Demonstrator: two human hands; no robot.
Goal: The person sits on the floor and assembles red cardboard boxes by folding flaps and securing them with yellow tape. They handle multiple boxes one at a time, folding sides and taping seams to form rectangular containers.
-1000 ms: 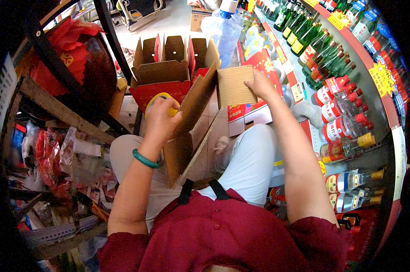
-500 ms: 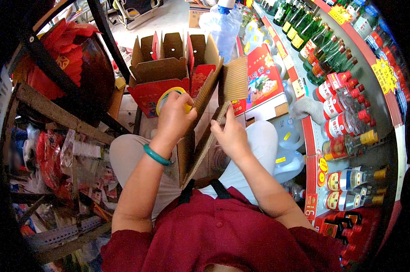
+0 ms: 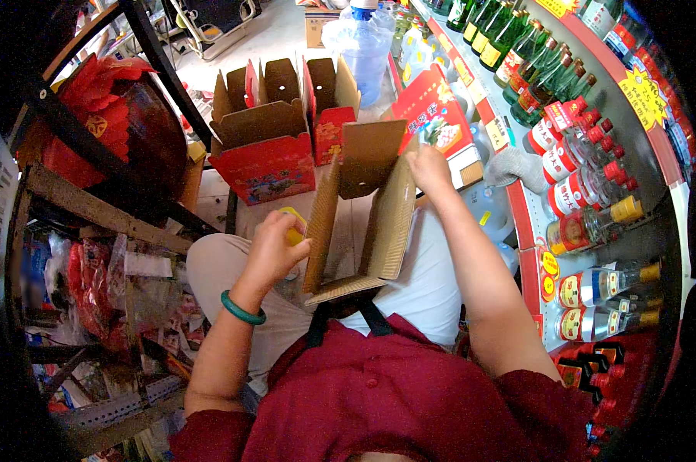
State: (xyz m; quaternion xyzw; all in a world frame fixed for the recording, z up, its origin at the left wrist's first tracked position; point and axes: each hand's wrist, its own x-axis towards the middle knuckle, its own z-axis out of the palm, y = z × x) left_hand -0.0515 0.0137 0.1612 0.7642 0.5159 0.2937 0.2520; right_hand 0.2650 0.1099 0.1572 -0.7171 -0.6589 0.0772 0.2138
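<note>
Between my knees an opened cardboard box (image 3: 390, 219) stands with its brown corrugated inside showing and its flaps up. My right hand (image 3: 429, 168) grips the top edge of its right wall near the far corner. Just left of the box, my left hand (image 3: 273, 245) is closed on a yellow roll of tape (image 3: 292, 225), mostly covered by the fingers. Its thumb points toward the box's left wall; whether it touches the wall, I cannot tell.
Open red cartons (image 3: 263, 165) stand ahead on the floor, beside a large clear water jug (image 3: 367, 54). Flat red cardboard (image 3: 432, 115) leans at the right. Shelves of bottles (image 3: 567, 173) line my right side; a metal rack (image 3: 101, 204) and a dark jar (image 3: 159, 115) are at my left.
The box has gone from nearly folded flat to opened out. My right hand has moved farther away and right along it; my left hand has come down and left with the tape.
</note>
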